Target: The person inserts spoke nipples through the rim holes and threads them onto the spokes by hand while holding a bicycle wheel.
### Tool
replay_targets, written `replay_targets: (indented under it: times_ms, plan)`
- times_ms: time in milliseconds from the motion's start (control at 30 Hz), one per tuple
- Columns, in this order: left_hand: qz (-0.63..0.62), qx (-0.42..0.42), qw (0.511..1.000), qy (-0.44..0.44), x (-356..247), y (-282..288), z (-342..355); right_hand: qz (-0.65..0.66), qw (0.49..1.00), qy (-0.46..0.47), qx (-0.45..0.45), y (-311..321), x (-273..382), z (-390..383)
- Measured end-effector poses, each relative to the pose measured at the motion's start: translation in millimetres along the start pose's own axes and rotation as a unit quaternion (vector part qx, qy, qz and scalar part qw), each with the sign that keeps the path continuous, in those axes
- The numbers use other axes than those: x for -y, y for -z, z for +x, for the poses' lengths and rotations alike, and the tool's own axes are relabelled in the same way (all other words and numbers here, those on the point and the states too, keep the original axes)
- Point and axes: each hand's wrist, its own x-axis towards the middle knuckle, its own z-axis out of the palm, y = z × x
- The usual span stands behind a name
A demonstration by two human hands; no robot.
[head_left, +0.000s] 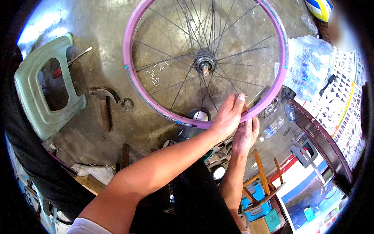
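A purple bicycle wheel rim (127, 51) with dark spokes, several apparently loose, surrounds a hub (204, 62) above the concrete floor. My left hand (229, 116) reaches over the rim's near right part, thumb and fingers closed at a thin spoke (255, 94) just inside it; their exact grip is partly hidden. My right hand (246, 134) is just below, fingers curled against the rim's outer side from underneath. Several small silvery pieces, apparently spoke nipples (155, 78), lie scattered on the floor, seen through the wheel's left side.
At left are a pale green plastic stool (33, 93), a screwdriver (58, 71) and a hammer (105, 109). At right stand wrapped water bottles (306, 66) beside a printed sheet (335, 117) and dark metal edge (323, 144). A wooden stool (265, 175) is at lower right.
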Motion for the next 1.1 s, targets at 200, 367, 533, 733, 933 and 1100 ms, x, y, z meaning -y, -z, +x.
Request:
replay_targets:
  times_ms: [200,367,533,733,933,1100]
  plan:
    - [-0.002,0.023,0.999,0.039,-7,-2,0,-0.026,0.999,0.032,0.026,10,-13,12]
    - [0.026,0.035,0.998,0.051,-7,2,2,-0.022,0.999,0.023,0.029,14,-15,18]
    - [0.026,0.032,0.998,0.054,-9,2,0,-0.040,0.997,0.036,0.051,21,-15,20]
    - [0.026,0.035,0.998,0.049,-10,5,0,-0.107,0.992,0.060,0.021,3,-3,16]
    - [0.009,0.035,0.998,0.044,-9,4,0,-0.114,0.991,0.066,0.001,0,-2,16]
    - [-0.004,0.035,0.998,0.050,-10,5,-2,-0.147,0.986,0.078,0.008,1,-2,16]
